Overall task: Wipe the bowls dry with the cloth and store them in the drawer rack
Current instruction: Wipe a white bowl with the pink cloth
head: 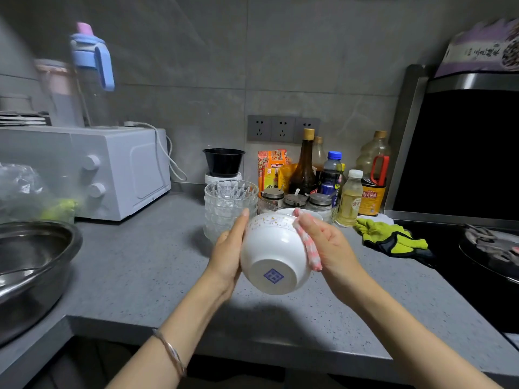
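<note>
1. I hold the white bowl [273,254] up over the table [140,262], tipped so its foot ring and blue square mark face me and its mouth points away.
2. My left hand [229,248] lies flat on the bowl's wall at 9 o'clock, fingers straight and reaching up to the rim. That grip is loose, only pressing.
3. My right hand [325,242] is at 3 o'clock. Its grip pins the pink-and-white cloth [307,245] to the outer wall, with one end over the rim and the other hanging below my palm.
4. The bowl is glossy, with a thin floral band under the rim.
5. The inside of the bowl faces away from me. My right fingertips are hidden too.
6. At 11 o'clock a stack of glass bowls [229,206] stands on the table.
7. Far out at 9 o'clock a metal basin [31,262] is cut off by the edge.
8. At 3 o'clock yellow-green gloves [390,237] lie on the table.
</note>
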### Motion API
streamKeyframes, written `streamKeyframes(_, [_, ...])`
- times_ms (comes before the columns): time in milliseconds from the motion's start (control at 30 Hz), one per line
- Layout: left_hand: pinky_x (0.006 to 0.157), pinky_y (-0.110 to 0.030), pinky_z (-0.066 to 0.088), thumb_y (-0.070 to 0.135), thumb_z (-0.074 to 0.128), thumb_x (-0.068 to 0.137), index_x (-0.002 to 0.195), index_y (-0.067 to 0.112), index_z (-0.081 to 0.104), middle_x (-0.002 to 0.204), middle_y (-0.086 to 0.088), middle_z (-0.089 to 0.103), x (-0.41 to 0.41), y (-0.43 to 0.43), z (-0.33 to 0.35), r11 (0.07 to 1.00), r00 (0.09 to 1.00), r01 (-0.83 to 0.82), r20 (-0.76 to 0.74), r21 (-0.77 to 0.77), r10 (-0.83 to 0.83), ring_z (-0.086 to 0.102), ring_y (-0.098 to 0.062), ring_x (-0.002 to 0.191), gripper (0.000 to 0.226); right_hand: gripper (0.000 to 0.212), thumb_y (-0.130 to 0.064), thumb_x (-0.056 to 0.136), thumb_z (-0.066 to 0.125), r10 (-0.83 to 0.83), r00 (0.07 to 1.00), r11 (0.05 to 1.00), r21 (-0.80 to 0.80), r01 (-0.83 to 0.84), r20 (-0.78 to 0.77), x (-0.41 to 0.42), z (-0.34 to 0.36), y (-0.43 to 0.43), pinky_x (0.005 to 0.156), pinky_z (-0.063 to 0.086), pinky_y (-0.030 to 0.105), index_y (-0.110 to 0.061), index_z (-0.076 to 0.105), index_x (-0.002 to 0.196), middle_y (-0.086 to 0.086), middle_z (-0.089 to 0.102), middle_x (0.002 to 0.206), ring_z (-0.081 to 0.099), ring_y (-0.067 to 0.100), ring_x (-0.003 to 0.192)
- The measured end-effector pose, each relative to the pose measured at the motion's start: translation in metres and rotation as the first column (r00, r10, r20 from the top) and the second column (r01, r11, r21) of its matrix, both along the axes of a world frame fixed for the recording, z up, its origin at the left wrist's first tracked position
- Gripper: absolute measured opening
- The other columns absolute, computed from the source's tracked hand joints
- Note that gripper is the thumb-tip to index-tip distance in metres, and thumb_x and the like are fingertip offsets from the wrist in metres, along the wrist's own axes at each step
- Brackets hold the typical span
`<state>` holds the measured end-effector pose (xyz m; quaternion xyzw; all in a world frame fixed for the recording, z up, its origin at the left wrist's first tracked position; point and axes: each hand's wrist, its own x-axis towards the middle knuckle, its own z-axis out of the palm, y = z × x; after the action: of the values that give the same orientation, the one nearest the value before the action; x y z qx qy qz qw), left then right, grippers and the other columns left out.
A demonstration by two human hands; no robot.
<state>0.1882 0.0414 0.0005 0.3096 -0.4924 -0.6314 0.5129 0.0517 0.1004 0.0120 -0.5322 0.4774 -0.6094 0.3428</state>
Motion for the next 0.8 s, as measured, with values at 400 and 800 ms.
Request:
streamKeyframes(400, [0.072, -0.037, 0.054, 0.048, 0.061, 0.074, 0.09, 0.014, 0.072, 0.086, -0.013, 0.073, -0.01, 0.004, -0.005, 0.994, 0.987, 0.11, -0.118, -0.019, -0.111, 0.07, -0.026, 0.075, 0.039, 0.045, -0.057, 0.072, 0.051, -0.016, 1.0, 0.999, 0.045, 0.016, 0.013, -0.005, 0.01, -0.004, 0.067, 0.052, 0.028, -0.018, 0.072, 0.075, 0.003, 0.071, 0.071, 0.066, 0.017, 0.067])
streamKeyframes(800, [0.081, -0.039, 0.05, 0.05, 0.042, 0.095, 0.116, 0.015, 0.062, 0.098, -0.008, 0.071, -0.025, -0.019, -0.023, 0.907, 0.886, 0.165, -0.461, 0.388, 0.036, 0.063, -0.023, 0.094, 0.045, 0.045, -0.052, 0.08, 0.058, 0.01, 0.798, 1.0, -0.021, 0.003, 0.603, 0.012, -0.051, -0.017, 0.104, 0.036, 0.04, -0.007, 0.063, 0.085, 0.018, 0.06, 0.07, 0.053, 0.007, 0.077])
